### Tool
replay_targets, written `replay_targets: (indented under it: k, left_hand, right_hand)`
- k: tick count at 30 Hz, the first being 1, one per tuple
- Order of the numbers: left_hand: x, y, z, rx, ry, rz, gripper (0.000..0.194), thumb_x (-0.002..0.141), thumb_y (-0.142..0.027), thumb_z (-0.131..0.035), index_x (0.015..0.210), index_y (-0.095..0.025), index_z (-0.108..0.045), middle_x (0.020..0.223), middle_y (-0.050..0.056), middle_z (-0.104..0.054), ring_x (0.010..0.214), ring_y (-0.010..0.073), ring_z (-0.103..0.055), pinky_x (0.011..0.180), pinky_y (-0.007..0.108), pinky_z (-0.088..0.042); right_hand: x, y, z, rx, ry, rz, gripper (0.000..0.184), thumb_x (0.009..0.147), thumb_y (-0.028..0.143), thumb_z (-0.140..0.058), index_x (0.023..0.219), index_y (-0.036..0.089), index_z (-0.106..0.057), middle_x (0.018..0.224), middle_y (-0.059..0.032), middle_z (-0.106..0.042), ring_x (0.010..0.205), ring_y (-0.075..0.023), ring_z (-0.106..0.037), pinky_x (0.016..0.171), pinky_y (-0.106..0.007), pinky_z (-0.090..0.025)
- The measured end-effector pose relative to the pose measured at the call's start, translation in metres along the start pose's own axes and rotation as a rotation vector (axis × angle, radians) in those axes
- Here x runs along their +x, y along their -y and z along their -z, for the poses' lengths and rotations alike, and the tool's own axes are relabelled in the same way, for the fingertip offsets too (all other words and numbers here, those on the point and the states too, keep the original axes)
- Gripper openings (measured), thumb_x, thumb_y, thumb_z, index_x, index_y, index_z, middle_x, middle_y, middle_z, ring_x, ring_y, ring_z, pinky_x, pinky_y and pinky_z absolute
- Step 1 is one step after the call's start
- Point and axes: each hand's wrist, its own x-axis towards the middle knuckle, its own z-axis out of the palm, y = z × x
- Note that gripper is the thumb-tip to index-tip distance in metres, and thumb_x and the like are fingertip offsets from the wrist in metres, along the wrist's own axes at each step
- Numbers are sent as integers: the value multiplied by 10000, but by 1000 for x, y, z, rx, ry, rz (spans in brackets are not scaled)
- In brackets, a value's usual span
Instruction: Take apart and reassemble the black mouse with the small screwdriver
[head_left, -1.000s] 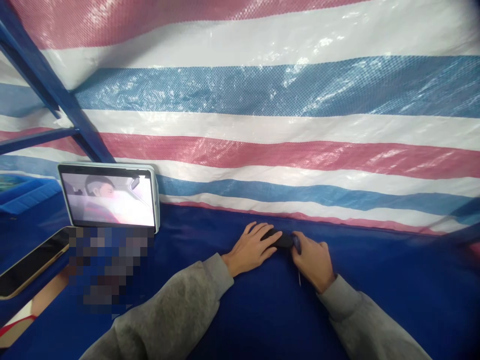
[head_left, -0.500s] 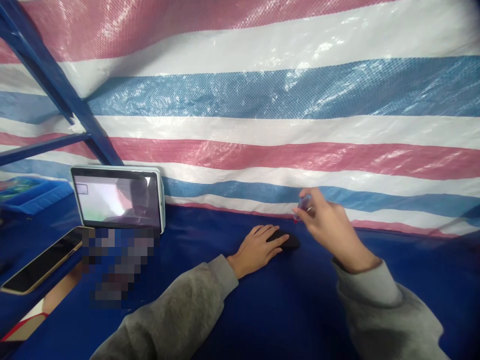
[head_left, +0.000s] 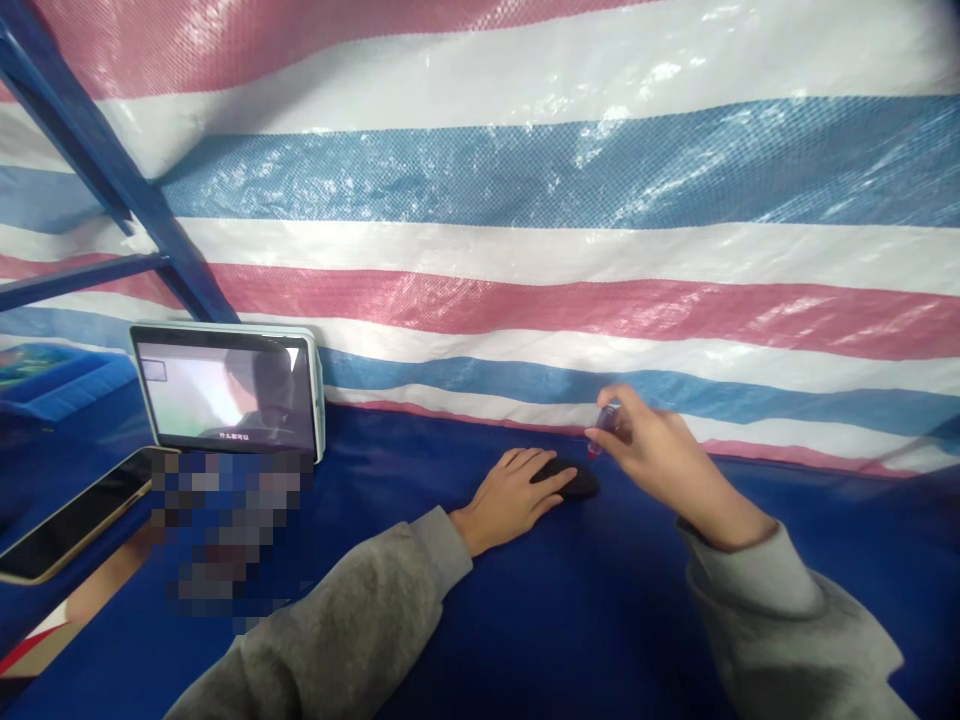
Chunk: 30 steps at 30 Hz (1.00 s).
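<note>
One phone and tablet sit apart from the left hand.

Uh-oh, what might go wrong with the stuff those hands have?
The small purplish thing might slip, since the right grip holds it in just a pinch. The dark object could slide or turn, since the left grip rests over one end while the other sticks out.

Glossy sheeting in red, white and blue stripes; blue frame at left; blue worktop below
</note>
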Motion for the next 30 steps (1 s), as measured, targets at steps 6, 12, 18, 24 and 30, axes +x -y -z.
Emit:
replay_targets:
  k: [6, 12, 18, 24, 30]
  left_hand:
    - [0, 1, 1, -22, 1, 10, 385, 1033, -381, -396, 1399, -300, -485, 1400, 86, -521, 1300, 234, -480, 1075, 430, -396]
    - [0, 1, 1, 8, 5, -2, 384, 1031, -387, -404, 1394, -299, -491, 1407, 84, -519, 1299, 230, -489, 1083, 422, -399]
    - [-1, 2, -2, 42, 19, -29, 403, 1019, -390, -442, 1410, -299, -466, 1466, 83, -480, 1381, 236, -430, 1128, 435, -373]
    - [-3, 3, -3, 21, 22, -45, 416, 1018, -411, -438, 1417, -296, -457, 1464, 79, -486, 1396, 232, -414, 1135, 429, -378]
    - [-4, 0, 0, 0, 37, -46, 420, 1024, -368, -421, 1434, -281, -443, 1492, 74, -448, 1416, 238, -377, 1161, 442, -337]
  right_hand:
    - [-2, -1, 1, -11, 22, 9, 206, 860, 296, -543, 1056, 260, -490, 584, 49, -627, 496, -176, -611, 526, -256, -393]
    - [-3, 1, -1, -190, 73, -69, 80, 883, 308, -501, 841, 246, -530, 580, 9, -631, 552, -200, -621, 530, -271, -350]
    - [-5, -3, -3, -303, 58, -62, 289, 941, 390, -434, 747, 240, -587, 547, -20, -625, 521, -203, -591, 512, -292, -294]
    - [-8, 0, -2, -308, 71, -19, 236, 900, 266, -428, 957, 225, -654, 667, -32, -703, 596, -214, -643, 568, -306, -383]
    - [-8, 1, 0, -207, 102, -36, 388, 809, 181, -441, 1117, 171, -677, 797, -65, -747, 764, -240, -694, 697, -340, -484]
